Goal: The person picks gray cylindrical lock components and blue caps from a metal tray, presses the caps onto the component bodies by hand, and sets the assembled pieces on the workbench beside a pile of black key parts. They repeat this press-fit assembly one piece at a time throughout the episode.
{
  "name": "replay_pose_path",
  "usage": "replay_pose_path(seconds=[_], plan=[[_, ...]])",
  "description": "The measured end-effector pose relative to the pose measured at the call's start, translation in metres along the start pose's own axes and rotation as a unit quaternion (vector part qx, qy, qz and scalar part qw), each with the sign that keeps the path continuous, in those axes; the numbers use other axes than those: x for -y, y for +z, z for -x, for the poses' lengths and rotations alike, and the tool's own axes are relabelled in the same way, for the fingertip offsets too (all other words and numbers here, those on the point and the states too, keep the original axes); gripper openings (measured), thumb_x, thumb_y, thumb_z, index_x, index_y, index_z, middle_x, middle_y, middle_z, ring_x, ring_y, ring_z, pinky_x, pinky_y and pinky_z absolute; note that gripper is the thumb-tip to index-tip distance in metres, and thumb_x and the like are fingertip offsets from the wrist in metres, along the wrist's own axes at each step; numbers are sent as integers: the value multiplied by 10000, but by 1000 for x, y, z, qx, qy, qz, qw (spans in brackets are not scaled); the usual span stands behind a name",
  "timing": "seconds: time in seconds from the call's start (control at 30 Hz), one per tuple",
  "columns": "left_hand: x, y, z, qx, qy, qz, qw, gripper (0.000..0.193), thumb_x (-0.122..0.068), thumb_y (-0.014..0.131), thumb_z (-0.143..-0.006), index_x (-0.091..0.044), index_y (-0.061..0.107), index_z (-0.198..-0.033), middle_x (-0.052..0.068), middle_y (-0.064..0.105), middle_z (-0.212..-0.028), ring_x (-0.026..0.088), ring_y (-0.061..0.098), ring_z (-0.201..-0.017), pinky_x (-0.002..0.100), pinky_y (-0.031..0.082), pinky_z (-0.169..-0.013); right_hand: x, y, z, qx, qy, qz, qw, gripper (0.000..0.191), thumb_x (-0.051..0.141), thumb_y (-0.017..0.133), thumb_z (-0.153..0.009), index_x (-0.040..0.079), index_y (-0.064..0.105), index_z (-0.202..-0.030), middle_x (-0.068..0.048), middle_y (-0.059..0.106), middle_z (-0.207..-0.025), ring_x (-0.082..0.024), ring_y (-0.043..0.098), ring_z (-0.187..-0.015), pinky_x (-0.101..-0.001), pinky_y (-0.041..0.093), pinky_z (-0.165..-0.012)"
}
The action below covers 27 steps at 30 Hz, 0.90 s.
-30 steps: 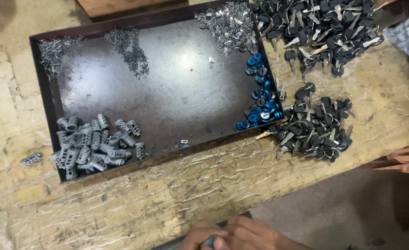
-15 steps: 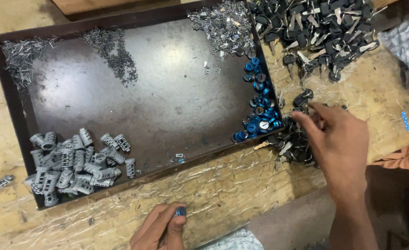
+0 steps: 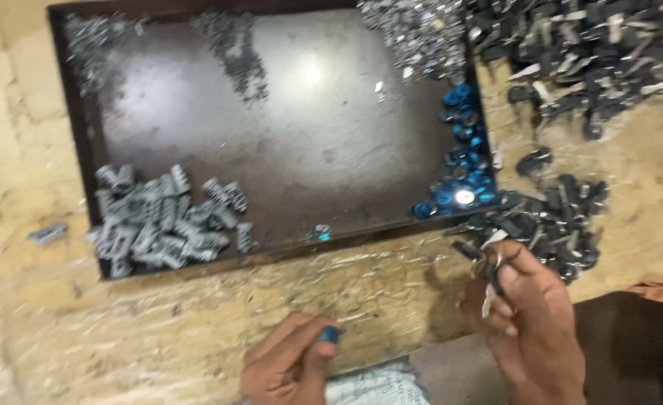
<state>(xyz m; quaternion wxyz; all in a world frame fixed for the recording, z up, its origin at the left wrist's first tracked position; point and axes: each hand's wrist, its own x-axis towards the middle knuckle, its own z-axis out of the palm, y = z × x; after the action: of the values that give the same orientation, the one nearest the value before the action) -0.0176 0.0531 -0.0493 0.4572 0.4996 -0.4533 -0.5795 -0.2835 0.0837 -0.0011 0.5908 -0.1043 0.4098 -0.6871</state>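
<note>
1. Your right hand (image 3: 530, 315) has come back from the pile of black-headed keys (image 3: 549, 221) on the counter (image 3: 159, 330). Half a second ago it was spread over that pile; now it is lifted clear and closed around a key (image 3: 489, 289), whose metal blade hangs down from your fingers.
2. Your left hand (image 3: 290, 367) stays low near the counter's front edge, pinched shut on a small blue cap (image 3: 330, 334) between thumb and fingertips.
3. So both parts now seem to be in hand, one in each, well apart from each other.
4. The dark tray (image 3: 286, 127) has not changed: grey ribbed cylinders (image 3: 163, 221) lie in its near-left corner, blue caps (image 3: 463, 161) along its right wall, and small silvery bits at the far corners.
5. One loose blue cap (image 3: 319, 232) sits by the tray's near wall.
</note>
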Motion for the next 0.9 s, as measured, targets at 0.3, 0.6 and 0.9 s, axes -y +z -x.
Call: replay_pose_path(seconds=[0.3,0.6,0.9], plan=[[-24,-12,14,130,14,114,985,331,-277,750,-1014,50,753,-1065,84,686,-875,133,595,-768,289,461,-665,-90,57,62,-110,-125,424,890,150,68,642,-1014,-46,544,-1013,-180,681,-731,-145,690,-651,-306,578,-576],[-21,-15,27,55,185,-72,979,211,-176,736,-1010,35,735,-1011,112,703,-827,171,670,-695,276,517,-617,-133,43,91,-208,-215,586,753,272,216,779,-923,-1,634,-846,-113,695,-684,-64,627,-581,-252,520,-554],[69,-43,-12,298,12,-2,954,329,-325,714,-1042,-15,798,-1112,116,719,-837,213,720,-823,311,523,-728,-175,-12,19,11,-395,597,699,252,301,794,-850,88,662,-830,-53,670,-653,-96,620,-569,-285,496,-551]])
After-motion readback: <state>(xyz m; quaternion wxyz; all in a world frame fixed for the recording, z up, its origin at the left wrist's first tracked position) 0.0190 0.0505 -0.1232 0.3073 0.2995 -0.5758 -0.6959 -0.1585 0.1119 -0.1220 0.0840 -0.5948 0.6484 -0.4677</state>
